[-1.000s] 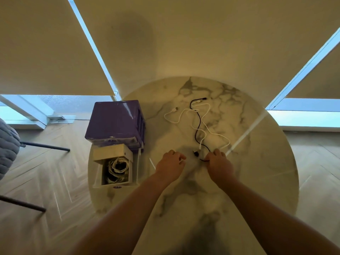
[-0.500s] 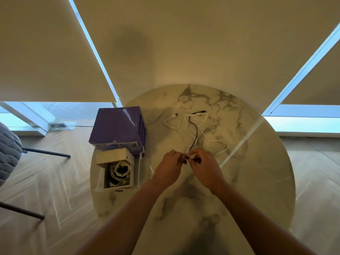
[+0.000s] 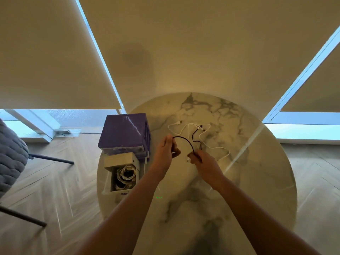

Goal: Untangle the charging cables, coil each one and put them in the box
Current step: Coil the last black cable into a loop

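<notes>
Hands now apart, left hand (image 3: 166, 153) and right hand (image 3: 199, 159) each gripping one black cable (image 3: 185, 141); one white cable (image 3: 206, 134) beyond.

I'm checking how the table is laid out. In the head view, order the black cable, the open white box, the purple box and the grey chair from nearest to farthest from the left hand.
1. Black cable: held in the left hand.
2. Open white box: to its left, at the table's edge.
3. Purple box: behind the white box, slightly farther.
4. Grey chair: far left, on the floor.
</notes>
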